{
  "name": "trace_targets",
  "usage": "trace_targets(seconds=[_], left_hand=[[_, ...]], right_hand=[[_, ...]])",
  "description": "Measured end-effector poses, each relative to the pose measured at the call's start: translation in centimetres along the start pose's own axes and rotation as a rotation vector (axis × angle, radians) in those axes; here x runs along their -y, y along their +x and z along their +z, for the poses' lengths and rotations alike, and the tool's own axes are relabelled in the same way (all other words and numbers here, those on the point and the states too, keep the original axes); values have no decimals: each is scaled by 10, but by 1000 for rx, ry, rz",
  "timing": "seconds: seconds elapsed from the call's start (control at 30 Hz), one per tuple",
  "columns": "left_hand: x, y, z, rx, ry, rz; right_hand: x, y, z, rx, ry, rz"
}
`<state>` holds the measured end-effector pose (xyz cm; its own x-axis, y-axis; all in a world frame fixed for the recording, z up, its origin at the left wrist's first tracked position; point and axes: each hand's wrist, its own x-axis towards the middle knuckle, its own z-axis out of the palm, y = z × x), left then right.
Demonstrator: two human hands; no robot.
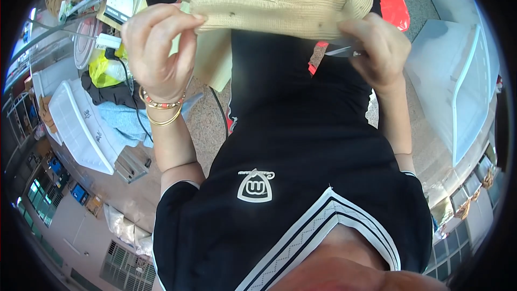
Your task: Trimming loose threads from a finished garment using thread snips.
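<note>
A beige ribbed knit garment (258,16) is stretched between my two hands over my lap, its band running across the front. My left hand (161,48) pinches the left end of this band between thumb and fingertips. At the right end, my right hand (379,48) is closed and slightly blurred by motion. Out of its fingers points a small pair of metal thread snips (342,52), just below the band. Whether the right fingers also grip the knit is hard to make out. A small dark spot shows on the band near my left hand.
A red plastic stool (392,0) stands beyond the garment. Translucent plastic bins stand at the right (447,75) and left (81,124). A blue cloth (125,121), a yellow bag (101,71), a dark cable and a notepad (124,2) lie at the left.
</note>
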<state>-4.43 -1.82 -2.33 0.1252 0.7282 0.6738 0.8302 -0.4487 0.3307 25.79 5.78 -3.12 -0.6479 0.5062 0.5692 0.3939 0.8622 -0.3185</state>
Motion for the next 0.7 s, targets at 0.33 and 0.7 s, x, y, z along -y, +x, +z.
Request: trace_targets(seconds=[0.33, 0.7], left_hand=[[-6, -38, 19, -59, -355, -399], [-31, -44, 6, 164, -1227, -1049]], right_hand=[[-2, -17, 5, -17, 268, 162], [35, 6, 2, 5, 430, 235]])
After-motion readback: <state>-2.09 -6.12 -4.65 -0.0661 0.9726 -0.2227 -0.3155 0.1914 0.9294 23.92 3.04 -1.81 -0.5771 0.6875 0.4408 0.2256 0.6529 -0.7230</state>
